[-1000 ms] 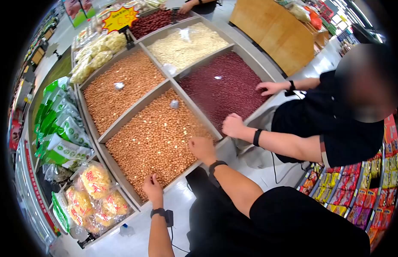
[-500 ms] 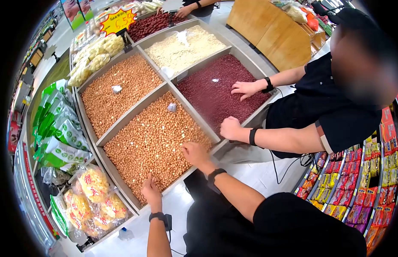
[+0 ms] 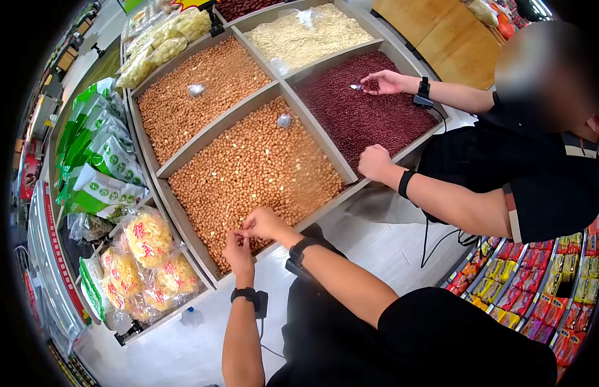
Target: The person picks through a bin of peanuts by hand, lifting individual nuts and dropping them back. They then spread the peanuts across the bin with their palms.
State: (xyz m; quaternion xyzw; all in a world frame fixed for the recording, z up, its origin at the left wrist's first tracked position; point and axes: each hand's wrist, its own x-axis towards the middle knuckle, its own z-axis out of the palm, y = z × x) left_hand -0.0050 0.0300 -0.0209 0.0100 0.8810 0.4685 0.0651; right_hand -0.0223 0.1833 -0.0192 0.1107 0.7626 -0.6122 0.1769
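My left hand (image 3: pixel 239 253) and my right hand (image 3: pixel 266 224) meet above the near edge of a bin of shelled peanuts (image 3: pixel 235 174). Both have thumb and fingers pinched, and the fingertips touch or nearly touch each other. Whatever lies between them is too small to make out. Pale, whitish pieces are scattered among the reddish-tan peanuts below. A small silvery, crumpled-looking object (image 3: pixel 284 120) rests near the far corner of the same bin. Black bands circle both of my wrists.
At right, a co-worker's hand (image 3: pixel 384 84) holds dark red beans (image 3: pixel 341 109) over their bin; the other hand (image 3: pixel 375 161) rests by its edge. A second peanut bin (image 3: pixel 196 103), a bin of pale flakes (image 3: pixel 309 39), green bags (image 3: pixel 109 193) and bagged noodle-like food (image 3: pixel 148 238) adjoin.
My right hand has moved left and met my left hand, both now pinching. The co-worker's far hand has lifted from the beans with some in it. The view has shifted slightly.
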